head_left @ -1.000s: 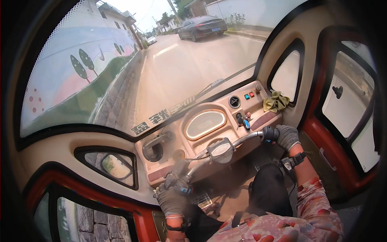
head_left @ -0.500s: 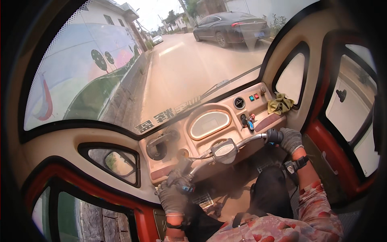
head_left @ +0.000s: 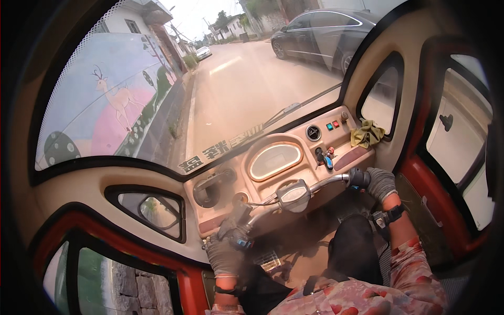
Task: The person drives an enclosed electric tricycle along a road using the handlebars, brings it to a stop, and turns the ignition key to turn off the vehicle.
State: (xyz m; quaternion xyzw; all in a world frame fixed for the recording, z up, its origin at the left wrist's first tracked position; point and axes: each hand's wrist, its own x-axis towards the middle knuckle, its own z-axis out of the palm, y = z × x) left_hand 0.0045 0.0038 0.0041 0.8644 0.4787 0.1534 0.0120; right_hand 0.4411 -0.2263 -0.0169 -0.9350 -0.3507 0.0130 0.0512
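Note:
A silver handlebar (head_left: 328, 182) with a central pad runs across in front of me inside a small vehicle's cab. My left hand (head_left: 224, 256), in a grey glove, is wrapped round its left grip, beside a switch housing (head_left: 242, 242). Round the right grip closes my right hand (head_left: 381, 185), gloved the same way, next to a black switch housing (head_left: 358, 178). Both grips are mostly hidden by the gloves. Behind the bar are an oval instrument panel (head_left: 275, 160) and a bunch of keys (head_left: 327, 161) at the dashboard.
A crumpled olive cloth (head_left: 367, 134) lies at the dashboard's right end. Through the windshield, a dark car (head_left: 320, 34) stands close on the right of the road (head_left: 247, 79). A painted wall (head_left: 105, 105) runs along the left, and a white car (head_left: 203, 52) is farther ahead.
The dark car has shifted rightward and nearer in view, now partly behind the windshield pillar. The wall painting has slid past, showing a deer. Both hands keep their hold on the handlebar.

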